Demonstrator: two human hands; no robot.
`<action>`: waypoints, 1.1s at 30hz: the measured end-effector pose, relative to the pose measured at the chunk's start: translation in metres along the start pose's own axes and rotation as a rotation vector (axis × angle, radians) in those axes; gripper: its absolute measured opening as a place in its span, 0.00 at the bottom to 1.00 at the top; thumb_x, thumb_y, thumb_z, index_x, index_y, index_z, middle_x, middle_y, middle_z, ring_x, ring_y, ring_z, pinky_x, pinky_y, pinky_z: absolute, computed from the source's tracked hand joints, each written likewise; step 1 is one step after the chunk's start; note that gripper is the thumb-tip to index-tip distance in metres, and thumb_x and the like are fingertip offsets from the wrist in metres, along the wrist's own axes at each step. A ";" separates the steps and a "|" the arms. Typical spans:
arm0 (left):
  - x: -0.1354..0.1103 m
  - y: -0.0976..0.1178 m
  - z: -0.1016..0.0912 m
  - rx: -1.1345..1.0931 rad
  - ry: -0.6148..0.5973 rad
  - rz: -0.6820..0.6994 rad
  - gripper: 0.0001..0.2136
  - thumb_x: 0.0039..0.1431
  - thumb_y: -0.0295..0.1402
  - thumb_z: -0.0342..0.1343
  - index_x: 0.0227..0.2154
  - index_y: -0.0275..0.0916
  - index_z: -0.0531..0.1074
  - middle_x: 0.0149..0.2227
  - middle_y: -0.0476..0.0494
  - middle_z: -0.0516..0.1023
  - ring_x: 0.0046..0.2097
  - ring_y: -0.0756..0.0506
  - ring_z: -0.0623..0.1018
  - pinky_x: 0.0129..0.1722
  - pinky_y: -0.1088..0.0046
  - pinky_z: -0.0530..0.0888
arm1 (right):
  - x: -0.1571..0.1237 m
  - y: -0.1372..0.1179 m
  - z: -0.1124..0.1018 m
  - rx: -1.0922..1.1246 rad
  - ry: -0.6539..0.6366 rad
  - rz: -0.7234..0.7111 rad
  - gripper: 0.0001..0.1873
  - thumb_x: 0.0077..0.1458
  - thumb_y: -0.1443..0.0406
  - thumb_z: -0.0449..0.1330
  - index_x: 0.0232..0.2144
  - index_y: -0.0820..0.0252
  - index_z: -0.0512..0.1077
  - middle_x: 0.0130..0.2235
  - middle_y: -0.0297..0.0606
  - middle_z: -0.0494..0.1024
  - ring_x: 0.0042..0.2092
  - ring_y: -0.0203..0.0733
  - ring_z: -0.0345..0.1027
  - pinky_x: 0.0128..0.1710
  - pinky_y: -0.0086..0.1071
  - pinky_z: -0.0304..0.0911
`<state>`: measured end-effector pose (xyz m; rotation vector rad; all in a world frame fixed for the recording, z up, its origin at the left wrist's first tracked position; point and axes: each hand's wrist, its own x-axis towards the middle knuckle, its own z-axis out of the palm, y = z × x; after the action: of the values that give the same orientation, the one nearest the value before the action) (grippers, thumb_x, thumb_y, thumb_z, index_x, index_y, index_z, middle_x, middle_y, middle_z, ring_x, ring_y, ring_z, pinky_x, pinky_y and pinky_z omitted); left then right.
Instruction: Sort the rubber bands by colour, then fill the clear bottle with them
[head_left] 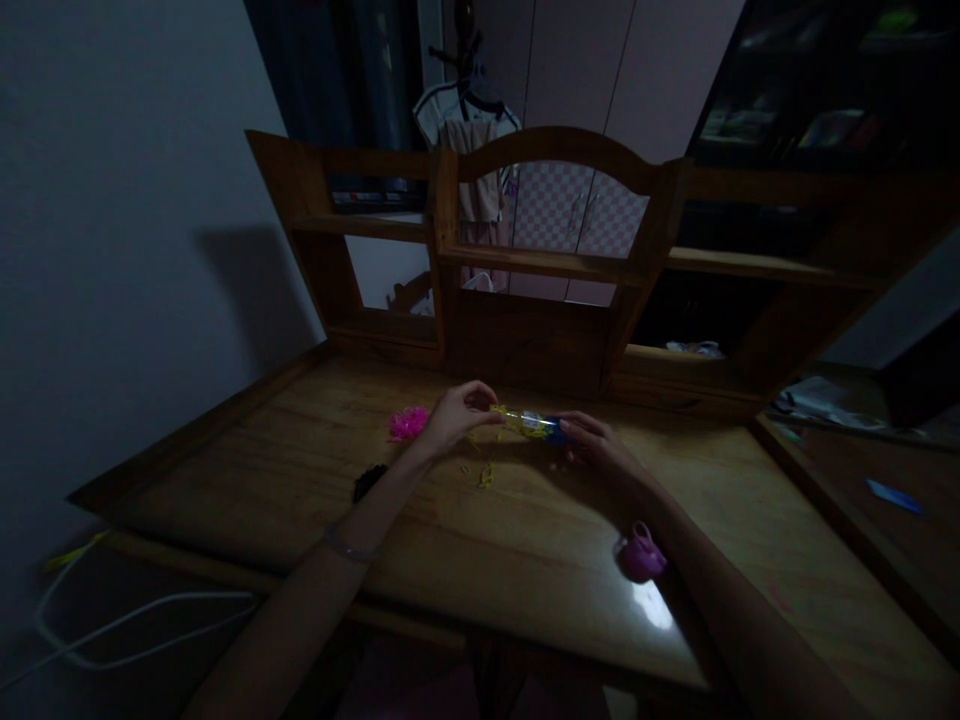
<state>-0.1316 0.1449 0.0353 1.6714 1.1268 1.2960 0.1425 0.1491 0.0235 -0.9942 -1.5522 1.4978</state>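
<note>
A clear plastic tube (530,421) with a blue end lies level between my hands, just above the desk, with yellow rubber bands showing inside. My right hand (596,447) grips it by the blue end. At the other end my left hand (461,412) pinches yellow rubber bands (497,409) by the tube's mouth; exactly how the fingertips meet the tube is hard to see. More loose yellow rubber bands (487,475) lie on the desktop below. Left of my left hand sits a pink heap of bands (408,424), and nearer to me a black heap (369,483), partly behind my forearm.
The wooden desk (465,560) has a shelf unit (540,265) along its back edge. A small purple container (643,553) stands beside my right forearm. White cables (150,605) hang off the left front, and a blue item (893,496) lies on the surface at right.
</note>
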 end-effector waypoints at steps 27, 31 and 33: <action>-0.004 0.004 0.013 0.004 0.065 0.071 0.09 0.46 0.35 0.65 0.28 0.36 0.74 0.32 0.45 0.78 0.37 0.46 0.78 0.41 0.68 0.75 | -0.003 0.000 0.010 0.086 0.025 0.039 0.18 0.54 0.53 0.62 0.44 0.53 0.73 0.38 0.36 0.76 0.27 0.32 0.66 0.20 0.23 0.60; -0.006 0.006 0.016 -0.025 0.074 0.075 0.09 0.47 0.34 0.64 0.29 0.36 0.74 0.32 0.45 0.79 0.37 0.45 0.78 0.42 0.67 0.75 | 0.001 0.005 0.008 0.125 0.031 0.043 0.19 0.53 0.53 0.63 0.44 0.54 0.73 0.38 0.36 0.76 0.26 0.31 0.65 0.21 0.23 0.60; -0.006 0.007 0.017 -0.050 0.065 0.094 0.07 0.49 0.34 0.62 0.30 0.36 0.74 0.34 0.45 0.79 0.39 0.45 0.78 0.44 0.66 0.75 | 0.004 0.008 0.006 0.143 0.042 0.045 0.20 0.52 0.53 0.63 0.45 0.54 0.73 0.39 0.37 0.76 0.26 0.32 0.65 0.21 0.24 0.61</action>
<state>-0.1145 0.1363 0.0364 1.6735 1.0554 1.4350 0.1357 0.1499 0.0157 -0.9765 -1.3809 1.5853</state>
